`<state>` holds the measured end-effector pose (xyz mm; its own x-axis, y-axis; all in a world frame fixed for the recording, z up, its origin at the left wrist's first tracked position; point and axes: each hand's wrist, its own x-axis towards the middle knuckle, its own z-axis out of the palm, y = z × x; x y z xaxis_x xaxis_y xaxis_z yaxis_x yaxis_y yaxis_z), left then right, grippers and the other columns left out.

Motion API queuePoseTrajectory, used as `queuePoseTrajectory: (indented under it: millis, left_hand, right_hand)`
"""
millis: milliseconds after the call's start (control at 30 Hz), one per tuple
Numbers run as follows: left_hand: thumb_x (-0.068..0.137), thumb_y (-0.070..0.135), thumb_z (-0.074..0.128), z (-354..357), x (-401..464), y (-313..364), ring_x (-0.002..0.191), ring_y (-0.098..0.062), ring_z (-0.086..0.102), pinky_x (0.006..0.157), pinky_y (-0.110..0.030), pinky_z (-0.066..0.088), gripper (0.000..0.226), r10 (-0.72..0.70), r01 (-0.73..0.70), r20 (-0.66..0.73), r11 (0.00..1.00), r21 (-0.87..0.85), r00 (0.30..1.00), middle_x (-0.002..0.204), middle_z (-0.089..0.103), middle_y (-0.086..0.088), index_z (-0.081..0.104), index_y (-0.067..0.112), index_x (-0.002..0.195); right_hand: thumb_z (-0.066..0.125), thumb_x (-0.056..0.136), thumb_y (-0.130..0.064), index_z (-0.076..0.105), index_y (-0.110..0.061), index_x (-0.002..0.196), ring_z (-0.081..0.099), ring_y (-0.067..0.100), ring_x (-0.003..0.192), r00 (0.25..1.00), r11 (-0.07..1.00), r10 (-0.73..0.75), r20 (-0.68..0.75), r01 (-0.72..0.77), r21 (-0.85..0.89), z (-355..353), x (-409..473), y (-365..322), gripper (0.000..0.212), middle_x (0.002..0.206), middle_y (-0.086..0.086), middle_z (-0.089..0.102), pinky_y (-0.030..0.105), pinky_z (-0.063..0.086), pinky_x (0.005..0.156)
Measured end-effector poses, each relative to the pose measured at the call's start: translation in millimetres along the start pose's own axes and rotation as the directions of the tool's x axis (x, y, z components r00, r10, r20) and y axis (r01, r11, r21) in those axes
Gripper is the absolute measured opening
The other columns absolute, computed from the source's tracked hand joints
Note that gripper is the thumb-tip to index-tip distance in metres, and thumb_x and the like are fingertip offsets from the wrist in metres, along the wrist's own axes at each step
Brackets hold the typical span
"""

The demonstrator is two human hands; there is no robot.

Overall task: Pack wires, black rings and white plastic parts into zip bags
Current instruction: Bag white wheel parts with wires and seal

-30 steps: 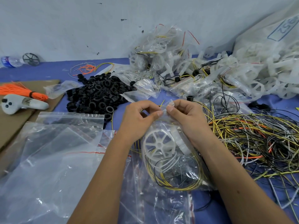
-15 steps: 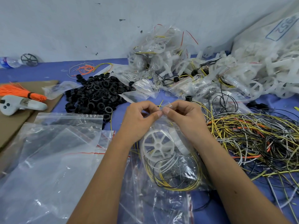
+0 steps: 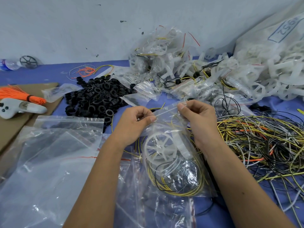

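Hands moved apart; left fingers [image 3: 152, 118], right fingers [image 3: 181, 106] pinch zip bag [image 3: 174, 162] top.

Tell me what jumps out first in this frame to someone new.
Front and centre, both hands, left hand and right hand, pinch the top strip of a clear zip bag that holds a white spoked plastic wheel and coiled yellow and black wires. Behind the left hand lies a heap of black rings; at right, a tangle of loose wires.
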<state>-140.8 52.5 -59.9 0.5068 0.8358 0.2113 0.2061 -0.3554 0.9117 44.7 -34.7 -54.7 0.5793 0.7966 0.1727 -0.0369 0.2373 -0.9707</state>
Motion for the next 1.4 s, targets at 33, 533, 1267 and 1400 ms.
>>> queuePoseTrajectory:
  millis: [33, 533, 1267, 1400]
  left_hand:
    - [0.093, 0.009, 0.074, -1, 0, 0, 0.07, -0.003, 0.061, 0.069, -0.016, 0.049, 0.01, -0.003, 0.003, -0.009, 1.0, 0.001, 1.0, 0.078, 0.07, 0.003, 0.072, 0.012, 0.083]
    - [0.092, 0.003, 0.073, -13, 3, -11, 0.067, -0.01, 0.058, 0.071, -0.03, 0.049, 0.018, 0.014, -0.017, -0.13, 1.0, -0.018, 0.991, 0.073, 0.067, 0.0, 0.068, 0.014, 0.078]
    - [0.097, 0.044, 0.061, 7, 4, 3, 0.062, -0.015, 0.061, 0.054, -0.024, 0.051, 0.035, -0.291, 0.163, -0.148, 0.814, -0.558, 0.945, 0.072, 0.068, 0.0, 0.064, 0.01, 0.088]
    - [0.079, 0.075, 0.044, 2, 4, 19, 0.093, -0.03, 0.069, 0.072, -0.039, 0.057, 0.084, -0.296, 0.285, 0.09, 0.725, -0.627, 0.951, 0.105, 0.076, -0.009, 0.064, 0.006, 0.122]
  right_hand:
    - [0.074, 0.09, -0.007, 0.07, -0.006, 0.078, 0.053, 0.015, 0.066, 1.0, 1.0, 0.004, -0.013, -0.004, 0.005, -1, 1, 0, 0.013, 0.07, 0.006, 0.062, 0.025, 0.048, 0.064]
    - [0.077, 0.087, -0.006, 0.075, -0.011, 0.077, 0.058, 0.024, 0.076, 0.976, 0.988, 0.109, -0.186, -0.085, 0.13, -13, 10, -2, 0.011, 0.079, 0.012, 0.068, 0.04, 0.053, 0.077]
    - [0.084, 0.08, -0.026, 0.076, -0.029, 0.101, 0.071, 0.024, 0.064, 0.766, 0.949, 0.278, 0.58, -0.126, -0.289, -8, -16, -32, 0.022, 0.09, 0.007, 0.078, 0.028, 0.056, 0.061]
    - [0.075, 0.087, -0.027, 0.074, -0.006, 0.09, 0.066, 0.034, 0.067, 0.893, 0.917, 0.395, 0.217, -0.399, -0.027, -4, 12, -24, 0.021, 0.083, 0.021, 0.067, 0.042, 0.056, 0.064]
